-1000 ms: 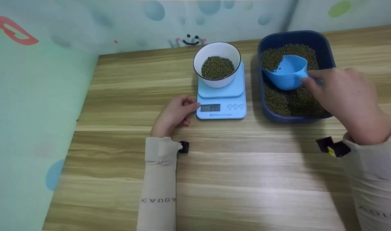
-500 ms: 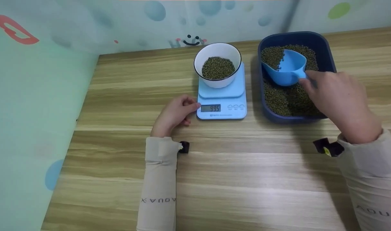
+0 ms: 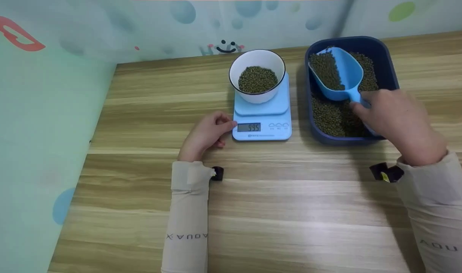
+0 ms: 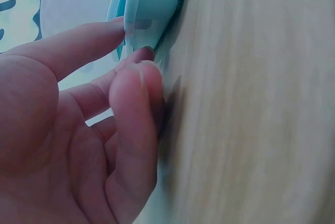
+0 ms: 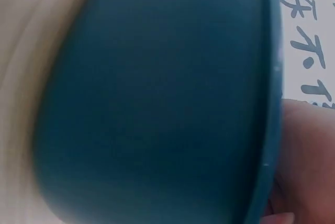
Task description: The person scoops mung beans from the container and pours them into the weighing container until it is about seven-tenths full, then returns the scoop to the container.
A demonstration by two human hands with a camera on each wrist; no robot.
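Lettering crosses both sleeves: on the left sleeve [image 3: 189,204] we make out AQUA with an X beside it, upside down, and on the right sleeve [image 3: 437,212] AQUA, close to the view's edge. The pale blue scale [image 3: 262,113] shows the digits 995 on its display [image 3: 249,127]; the line printed below is too small for us to read. On the patterned wall [image 3: 147,34] a smiley face [image 3: 226,50] overlaps faint letters, of which we pick out H and Y. In the right wrist view, dark characters [image 5: 312,46] include 乐 and 不, with 02 near the corner.

We hold the blue scoop [image 3: 350,68] by its handle, pinched between the thumb and curled fingers of the right hand [image 3: 405,121]. Its pan lies just ahead of the fingertips, within the walls of the navy tub [image 3: 341,141], carrying small greenish grains [image 3: 326,70]; more lie around it. Our left hand [image 3: 208,132] is loosely curled, a fingertip touching the scale's left edge without gripping it. The white bowl [image 3: 257,98], partly filled with similar grains, stands on the scale.
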